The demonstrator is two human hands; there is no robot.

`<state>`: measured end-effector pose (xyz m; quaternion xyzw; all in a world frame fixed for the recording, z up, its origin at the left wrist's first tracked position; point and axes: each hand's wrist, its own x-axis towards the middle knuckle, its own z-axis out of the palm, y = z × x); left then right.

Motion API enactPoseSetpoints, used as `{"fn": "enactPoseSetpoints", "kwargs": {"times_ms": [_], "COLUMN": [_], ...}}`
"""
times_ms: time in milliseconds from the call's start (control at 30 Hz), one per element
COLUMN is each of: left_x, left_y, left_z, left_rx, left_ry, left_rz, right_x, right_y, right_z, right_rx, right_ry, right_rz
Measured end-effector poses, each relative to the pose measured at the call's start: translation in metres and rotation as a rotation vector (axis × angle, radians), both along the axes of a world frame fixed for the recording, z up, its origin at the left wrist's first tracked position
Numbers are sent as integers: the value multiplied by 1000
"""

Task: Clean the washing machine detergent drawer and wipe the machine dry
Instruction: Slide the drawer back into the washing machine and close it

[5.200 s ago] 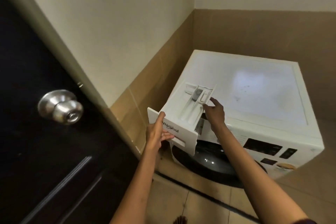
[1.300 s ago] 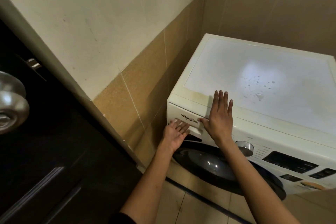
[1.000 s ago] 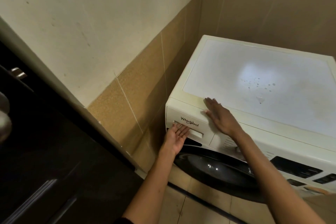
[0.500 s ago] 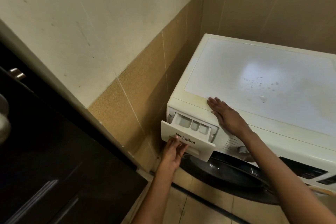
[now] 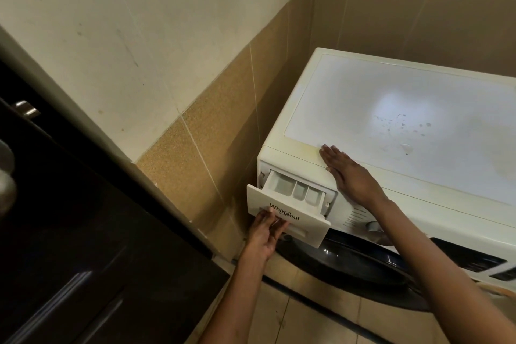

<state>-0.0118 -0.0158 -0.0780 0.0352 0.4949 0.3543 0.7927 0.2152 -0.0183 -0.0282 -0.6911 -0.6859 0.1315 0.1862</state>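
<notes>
White drawer (image 5: 300, 219), earlier shut, is partly out; left hand (image 5: 265, 234) grips it, right hand (image 5: 349, 173) flat.

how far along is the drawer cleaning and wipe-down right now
Done: the detergent drawer sits in its slot, compartments looking clean. In hand: the left hand grips its handle, drawer partly out; the right hand rests flat on the front edge of the washing machine. Left: droplets on the top need wiping; no cloth in view.
</notes>
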Motion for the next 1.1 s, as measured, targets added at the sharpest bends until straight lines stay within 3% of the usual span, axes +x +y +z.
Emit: {"fn": "enactPoseSetpoints", "kwargs": {"times_ms": [533, 667, 867, 1100], "left_x": [50, 49, 46, 47], "left_y": [54, 49, 46, 42], "left_z": [7, 5, 9, 20], "left_rx": [2, 90, 73, 71], "left_ry": [59, 75, -59, -42], "left_rz": [-65, -108, -56, -54], "right_x": [0, -1, -1, 0], "right_y": [1, -1, -2, -2], "right_z": [-4, -5, -3, -5], "right_rx": [35, 49, 80, 84], "right_ry": [19, 41, 99, 74], "right_rz": [-28, -38, -41, -24]}}
